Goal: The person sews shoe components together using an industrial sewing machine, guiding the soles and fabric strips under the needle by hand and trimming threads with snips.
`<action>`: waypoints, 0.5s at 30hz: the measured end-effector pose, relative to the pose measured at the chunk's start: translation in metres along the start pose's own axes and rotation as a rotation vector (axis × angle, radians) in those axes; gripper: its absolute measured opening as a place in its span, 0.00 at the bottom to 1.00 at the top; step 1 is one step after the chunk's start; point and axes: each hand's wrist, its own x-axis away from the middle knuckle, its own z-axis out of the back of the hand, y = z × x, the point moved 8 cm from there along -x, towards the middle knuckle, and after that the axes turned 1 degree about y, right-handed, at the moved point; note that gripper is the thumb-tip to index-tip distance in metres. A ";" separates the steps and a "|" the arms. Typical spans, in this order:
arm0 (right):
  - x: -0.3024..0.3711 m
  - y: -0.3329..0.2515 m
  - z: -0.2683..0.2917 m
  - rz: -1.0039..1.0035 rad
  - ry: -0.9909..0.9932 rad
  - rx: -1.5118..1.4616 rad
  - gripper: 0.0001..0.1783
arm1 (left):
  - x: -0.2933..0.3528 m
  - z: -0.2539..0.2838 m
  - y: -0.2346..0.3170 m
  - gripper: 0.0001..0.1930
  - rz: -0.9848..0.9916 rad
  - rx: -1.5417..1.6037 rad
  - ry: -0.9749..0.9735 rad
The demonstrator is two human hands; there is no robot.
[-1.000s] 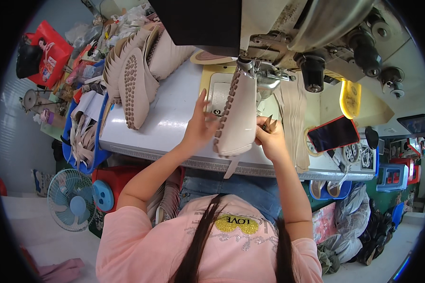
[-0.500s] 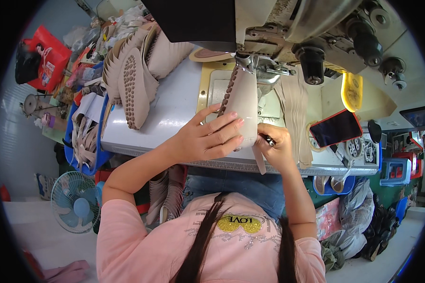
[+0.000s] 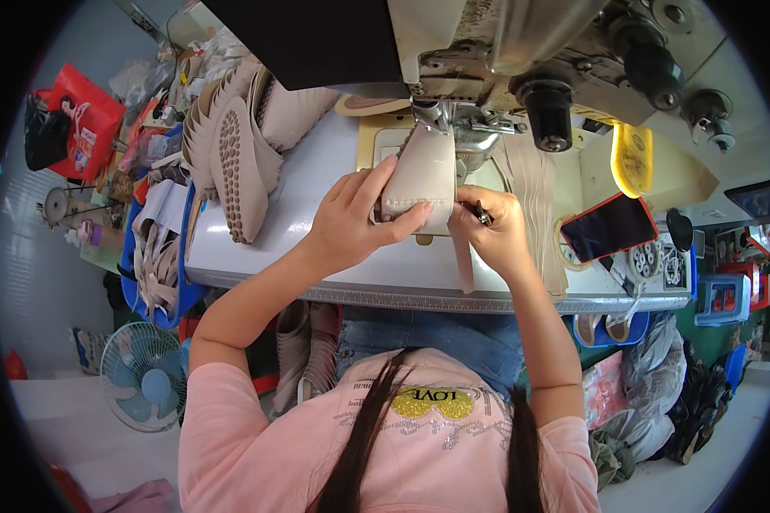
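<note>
A beige shoe upper [image 3: 421, 175] lies under the presser foot [image 3: 433, 115] of a sewing machine, its stitched heel end toward me. My left hand [image 3: 355, 209] grips it from the left, thumb on the near end and fingers along the far side. At its right edge my right hand [image 3: 492, 224] is closed, pinching a narrow beige strip [image 3: 464, 263] that hangs down over the table front. A small dark tool [image 3: 483, 214], its kind unclear, is also tucked in my right hand's fingers.
Stacked beige shoe uppers [image 3: 244, 162] with studded soles lie left on the white table [image 3: 316, 248]. Long beige strips [image 3: 535, 205] hang at the right, beside a red-edged phone [image 3: 609, 229]. A blue bin [image 3: 158, 256] of scraps stands far left. The machine head [image 3: 488, 51] overhangs the work.
The shoe upper has turned and moved further under the machine, so its heel end now faces me. My left hand has shifted from lying over it to gripping its side and near end.
</note>
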 end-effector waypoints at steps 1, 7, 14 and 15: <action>-0.003 0.000 0.001 0.014 0.008 0.016 0.05 | 0.002 -0.004 -0.003 0.22 0.026 0.002 -0.001; -0.012 -0.007 0.003 0.073 0.026 0.073 0.06 | -0.007 -0.013 -0.021 0.31 0.125 0.237 0.109; -0.017 -0.009 0.004 0.171 0.003 0.169 0.08 | -0.008 -0.021 -0.032 0.29 0.247 0.497 0.109; -0.017 -0.007 0.004 0.171 0.002 0.167 0.08 | -0.009 -0.021 -0.031 0.29 0.249 0.496 0.108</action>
